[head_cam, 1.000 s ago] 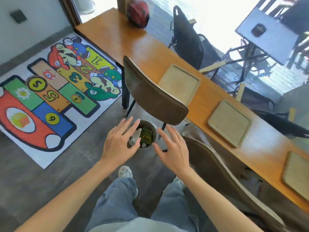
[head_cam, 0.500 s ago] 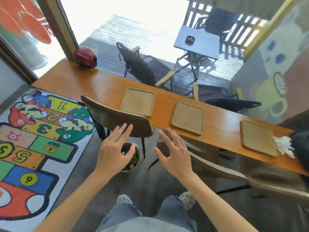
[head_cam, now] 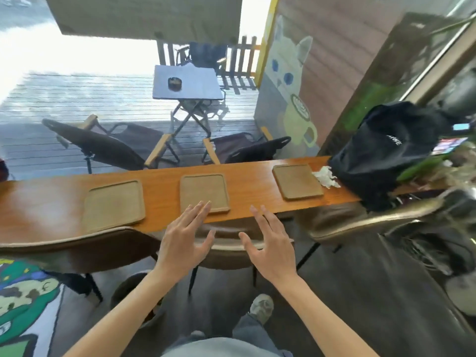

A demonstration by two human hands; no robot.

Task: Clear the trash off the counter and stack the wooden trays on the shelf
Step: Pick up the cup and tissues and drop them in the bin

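Observation:
Three flat wooden trays lie in a row on the long wooden counter [head_cam: 244, 173]: a left tray [head_cam: 113, 204], a middle tray [head_cam: 203, 190] and a right tray [head_cam: 296, 181]. A crumpled white tissue [head_cam: 325, 176] rests on the counter just right of the right tray. My left hand [head_cam: 184, 243] hovers open in front of the counter, its fingertips over the near edge of the middle tray. Beside it, my right hand [head_cam: 270, 243] is also open and holds nothing. No shelf is in view.
A black bag [head_cam: 386, 155] sits on the counter's right end beside the tissue. Brown chairs [head_cam: 77, 246] stand between me and the counter. A dark bin [head_cam: 126, 289] is on the floor under my left arm. A colourful rug [head_cam: 23, 305] lies left.
The view has swung up and right from the floor bin to the counter. Both open hands have risen from over the bin to the counter's near edge, by the middle tray.

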